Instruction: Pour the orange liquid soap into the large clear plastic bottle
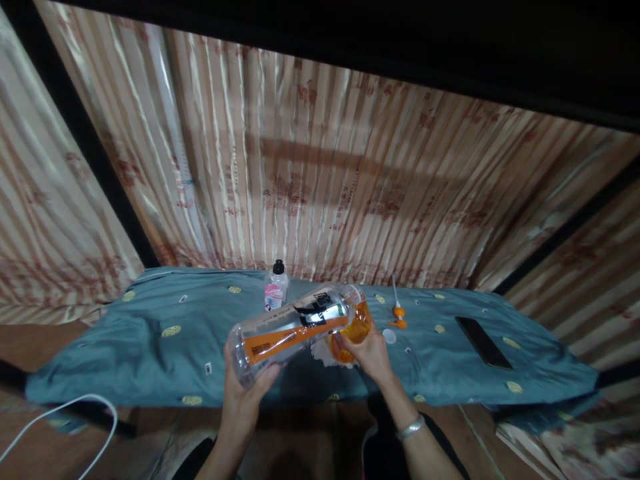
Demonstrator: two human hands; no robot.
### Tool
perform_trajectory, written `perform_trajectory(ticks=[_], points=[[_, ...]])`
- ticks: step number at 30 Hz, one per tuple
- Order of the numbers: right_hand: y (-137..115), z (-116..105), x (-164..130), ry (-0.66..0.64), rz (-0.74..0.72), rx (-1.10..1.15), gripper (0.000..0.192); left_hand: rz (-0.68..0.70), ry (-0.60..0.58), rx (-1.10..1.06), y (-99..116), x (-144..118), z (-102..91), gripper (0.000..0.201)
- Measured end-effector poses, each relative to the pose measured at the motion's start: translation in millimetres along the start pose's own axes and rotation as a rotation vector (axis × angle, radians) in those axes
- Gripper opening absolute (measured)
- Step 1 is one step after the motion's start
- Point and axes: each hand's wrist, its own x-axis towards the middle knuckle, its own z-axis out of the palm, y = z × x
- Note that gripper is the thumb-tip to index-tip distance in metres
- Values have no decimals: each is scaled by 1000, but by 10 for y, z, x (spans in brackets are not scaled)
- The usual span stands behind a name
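— What are you doing there?
— My left hand [245, 393] grips the base of the big clear bottle [293, 331], tipped over the table [150, 347]. My right hand [367, 350] clasps the small orange bottle [356, 327] at its mouth.
— Next?
— Probably steady tilting, mouths aligned, to avoid spilling.

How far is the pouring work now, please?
Done: pump and cap lie off on the cloth. In hand: left hand tips the big bottle into the orange container held by the right hand. Left: closing both; fill level unclear.
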Motion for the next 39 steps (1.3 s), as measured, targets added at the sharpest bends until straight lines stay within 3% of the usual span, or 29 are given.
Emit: perform_trajectory(ticks=[6,18,25,32,39], points=[[9,40,18,18,-36,12,67,-5,-14,-64,123,27,89,90],[67,70,17,13,-27,16,62,6,13,-85,2,103,79,88],[24,62,-4,9,-56,97,64,-29,7,-30,124,64,54,88],[-13,74,-7,-11,8,181,62,-18,44,-29,205,-1,92,92],[-15,64,-34,-27,4,197,67,4,-15,50,153,65,-55,94]])
